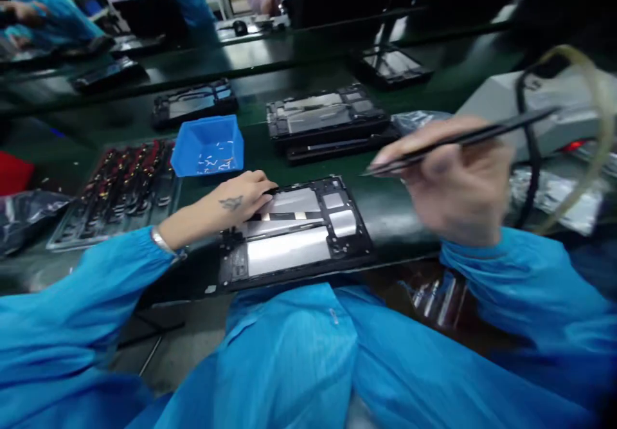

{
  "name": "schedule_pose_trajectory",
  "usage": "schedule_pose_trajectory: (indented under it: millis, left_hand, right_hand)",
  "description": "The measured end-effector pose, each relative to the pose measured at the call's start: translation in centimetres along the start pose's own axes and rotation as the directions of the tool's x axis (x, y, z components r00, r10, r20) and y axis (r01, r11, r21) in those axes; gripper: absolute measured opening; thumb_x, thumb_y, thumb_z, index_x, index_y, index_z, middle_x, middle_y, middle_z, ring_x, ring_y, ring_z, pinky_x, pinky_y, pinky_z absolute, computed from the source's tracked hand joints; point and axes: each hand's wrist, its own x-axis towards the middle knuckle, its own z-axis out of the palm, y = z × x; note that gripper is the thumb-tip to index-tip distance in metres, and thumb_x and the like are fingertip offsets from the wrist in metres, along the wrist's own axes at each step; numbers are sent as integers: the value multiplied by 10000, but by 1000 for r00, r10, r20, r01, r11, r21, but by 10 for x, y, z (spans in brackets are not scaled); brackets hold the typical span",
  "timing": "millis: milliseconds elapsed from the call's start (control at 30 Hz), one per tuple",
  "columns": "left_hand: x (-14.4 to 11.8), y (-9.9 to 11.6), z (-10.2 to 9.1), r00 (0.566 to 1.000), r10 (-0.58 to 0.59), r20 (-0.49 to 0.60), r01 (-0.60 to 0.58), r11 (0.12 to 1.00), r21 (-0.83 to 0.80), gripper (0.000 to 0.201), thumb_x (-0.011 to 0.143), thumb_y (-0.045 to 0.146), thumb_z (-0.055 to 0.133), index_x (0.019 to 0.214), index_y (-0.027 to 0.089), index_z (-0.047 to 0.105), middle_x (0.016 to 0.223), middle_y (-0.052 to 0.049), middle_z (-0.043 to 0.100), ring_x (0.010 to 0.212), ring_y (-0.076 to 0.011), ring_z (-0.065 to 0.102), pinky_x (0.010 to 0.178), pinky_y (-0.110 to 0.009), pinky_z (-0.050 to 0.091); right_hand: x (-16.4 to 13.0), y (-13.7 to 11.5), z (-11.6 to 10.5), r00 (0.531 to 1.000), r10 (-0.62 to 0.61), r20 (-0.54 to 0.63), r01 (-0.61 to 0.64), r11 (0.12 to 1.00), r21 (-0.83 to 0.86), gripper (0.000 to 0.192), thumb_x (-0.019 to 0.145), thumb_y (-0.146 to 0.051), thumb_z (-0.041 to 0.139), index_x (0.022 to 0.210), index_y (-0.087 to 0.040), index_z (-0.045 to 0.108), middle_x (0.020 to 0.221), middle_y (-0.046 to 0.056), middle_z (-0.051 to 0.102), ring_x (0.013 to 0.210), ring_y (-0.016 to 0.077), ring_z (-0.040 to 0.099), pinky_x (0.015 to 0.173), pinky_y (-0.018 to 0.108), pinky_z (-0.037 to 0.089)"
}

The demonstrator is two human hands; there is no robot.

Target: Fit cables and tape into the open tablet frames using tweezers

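The right hand (457, 191) is blurred at three o'clock, and the top edge crops a blue-clad co-worker (55, 11) at ten.

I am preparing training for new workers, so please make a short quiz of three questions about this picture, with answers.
1. True or false: the left hand touches the open device.
2. What does the right hand hold?
3. Choose the colour of the box with small pale pieces inside: A) red, B) white, C) blue.

Key:
1. True.
2. Dark tweezers.
3. C.
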Motion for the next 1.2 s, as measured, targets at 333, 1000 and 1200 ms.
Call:
schedule_pose_trajectory:
  millis: [333,1000,1200]
  left_hand:
    - [9,2,42,950,63,-305,-157,943,-294,320,1072,312,405,1280,191,615,1069,-69,593,973,-202,562,803,-322,468]
    - [7,10,37,961,2,-276,-105,927,-360,260,1072,298,418,1152,180,635,1056,-62,602,949,-203,569,791,-345,464]
    - [7,8,40,960,11,-281,-114,929,-352,282,1076,309,405,1195,176,624,1056,-59,594,961,-202,562,777,-341,460]
  right_hand:
    - [18,78,45,902,336,271,-171,855,-489,137,945,-310,668,905,-196,733,887,6,730,803,130,685,639,223,532]
    - [19,79,48,822,440,361,-178,801,-572,155,956,-354,650,948,-221,729,946,11,735,852,157,698,653,236,580]
    - [18,79,45,830,443,339,-207,809,-550,171,951,-370,658,959,-215,730,948,14,730,829,155,705,665,246,599]
